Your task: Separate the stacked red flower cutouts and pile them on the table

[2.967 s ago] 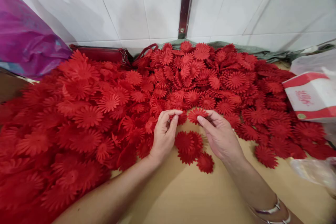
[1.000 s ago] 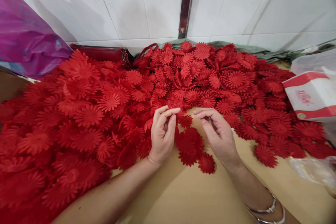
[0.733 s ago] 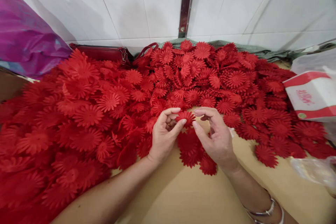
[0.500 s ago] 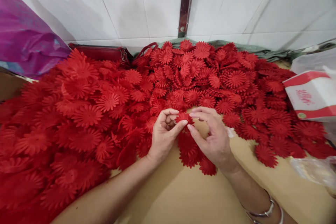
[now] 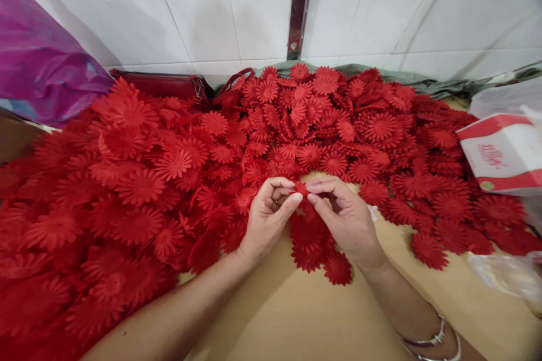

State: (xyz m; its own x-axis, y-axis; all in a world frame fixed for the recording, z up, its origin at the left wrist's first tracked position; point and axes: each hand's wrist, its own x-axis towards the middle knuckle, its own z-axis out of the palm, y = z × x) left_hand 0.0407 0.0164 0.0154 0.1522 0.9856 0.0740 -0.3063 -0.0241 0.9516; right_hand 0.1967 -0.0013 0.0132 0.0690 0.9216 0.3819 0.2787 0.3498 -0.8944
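Note:
Between my two hands is a small red artificial flower piece point(image 5: 300, 188), its petals partly covered by my fingers. My left hand point(image 5: 270, 217) pinches its left side between thumb and fingers. On the opposite edge, my right hand point(image 5: 345, 217) pinches it the same way. Below my hands, a hanging or lying cluster of red flower pieces point(image 5: 307, 240) shows; I cannot tell how it joins the held one. One more red flower piece point(image 5: 337, 268) is at the cluster's lower right. A large pile of red petal pieces point(image 5: 139, 186) spreads to the left and behind.
Another heap of red flower pieces point(image 5: 423, 180) covers the right of the tan table point(image 5: 271, 316). A white and red box point(image 5: 499, 152) and clear plastic point(image 5: 508, 273) are at the right. Behind the pile lies a dark red bag point(image 5: 158, 84); a purple plastic bag point(image 5: 46, 56) hangs left.
My right hand has closed in on the flower piece, and its fingers now pinch the right edge. The cluster underneath has shifted slightly right and down.

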